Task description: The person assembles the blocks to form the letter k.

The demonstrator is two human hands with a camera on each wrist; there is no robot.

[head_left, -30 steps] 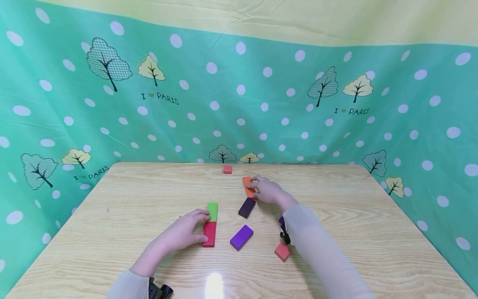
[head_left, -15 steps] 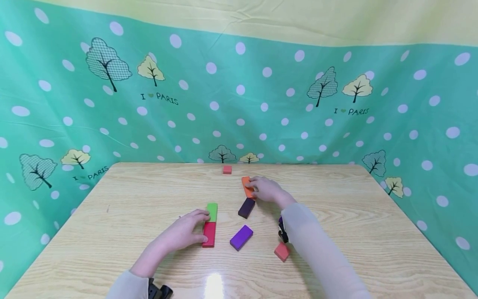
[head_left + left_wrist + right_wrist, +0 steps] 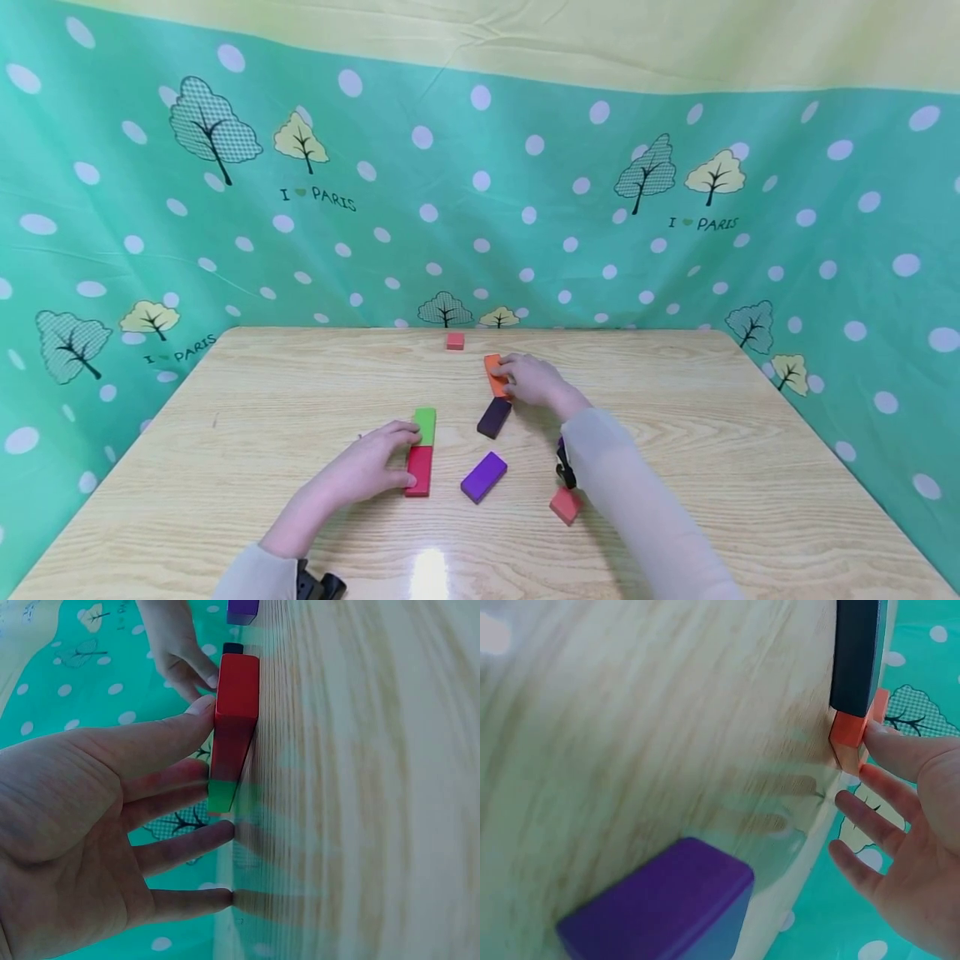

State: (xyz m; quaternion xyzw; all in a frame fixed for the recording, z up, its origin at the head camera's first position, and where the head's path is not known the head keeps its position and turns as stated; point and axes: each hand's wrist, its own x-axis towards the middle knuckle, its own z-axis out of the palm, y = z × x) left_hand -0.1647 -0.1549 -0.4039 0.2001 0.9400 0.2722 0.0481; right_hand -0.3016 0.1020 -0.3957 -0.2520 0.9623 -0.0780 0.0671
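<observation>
A green block (image 3: 426, 422) and a red block (image 3: 421, 473) lie end to end near the middle of the table. My left hand (image 3: 372, 463) touches them from the left, its thumb on the red one and its fingers reaching the green one; in the left wrist view these fingers are spread and fairly straight. Farther off, my right hand (image 3: 537, 382) rests its thumb and fingertips on an orange block (image 3: 492, 363), partly covering it. A black block (image 3: 856, 656) meets the orange block's near end at an angle. In the right wrist view, the other fingers extend loosely.
A purple block (image 3: 483, 477) lies between the two arms. Near the right sleeve is a coral block (image 3: 566, 505), and another purple block (image 3: 660, 907) is mostly hidden by that arm. A small coral block (image 3: 455, 342) sits by the far edge, before a patterned cloth (image 3: 480, 208).
The whole head view shifts very slightly left. Both hands and the blocks stay in place relative to each other.
</observation>
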